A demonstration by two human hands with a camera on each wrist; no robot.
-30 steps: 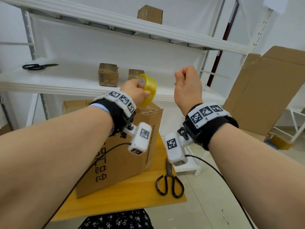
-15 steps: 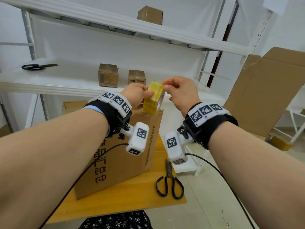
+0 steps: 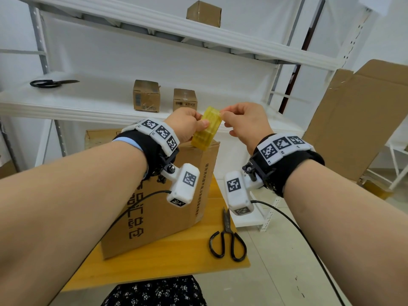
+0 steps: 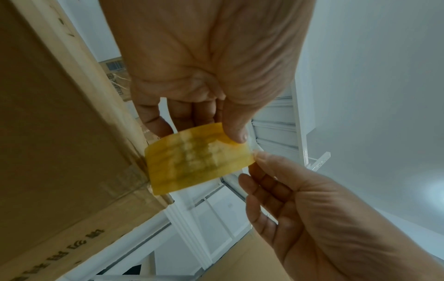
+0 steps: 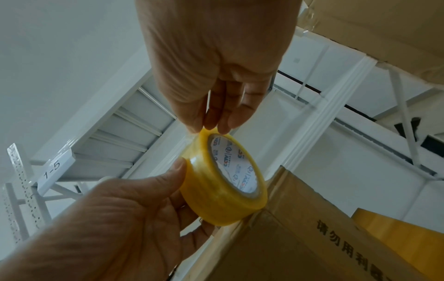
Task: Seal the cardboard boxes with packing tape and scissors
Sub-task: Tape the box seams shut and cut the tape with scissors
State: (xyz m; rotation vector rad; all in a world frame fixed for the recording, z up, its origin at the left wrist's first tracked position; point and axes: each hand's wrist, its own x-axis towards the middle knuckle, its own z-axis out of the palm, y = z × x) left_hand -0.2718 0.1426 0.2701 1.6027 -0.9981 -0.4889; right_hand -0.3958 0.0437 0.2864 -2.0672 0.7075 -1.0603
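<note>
The left hand (image 3: 185,124) has its grip curled round the one yellow translucent roll of packing tape (image 3: 206,130), thumb on the outer band, fingers behind it; the right hand (image 3: 244,124) pinches the roll's upper edge with thumb and fingertips (image 5: 211,124), both wrists raised and bent inward. The roll hangs in the air just above the near top corner of the large brown cardboard box (image 3: 159,219), close to its edge. That box stands on the yellow wooden bench (image 3: 154,268), where one pair of black-handled scissors (image 3: 227,238) lies near the right edge, well apart from the hands. Behind, the white metal shelf (image 3: 72,107) holds two small cardboard boxes (image 3: 146,98) and a second pair of black scissors (image 3: 51,83); a third small box (image 3: 203,13) sits on the shelf above.
</note>
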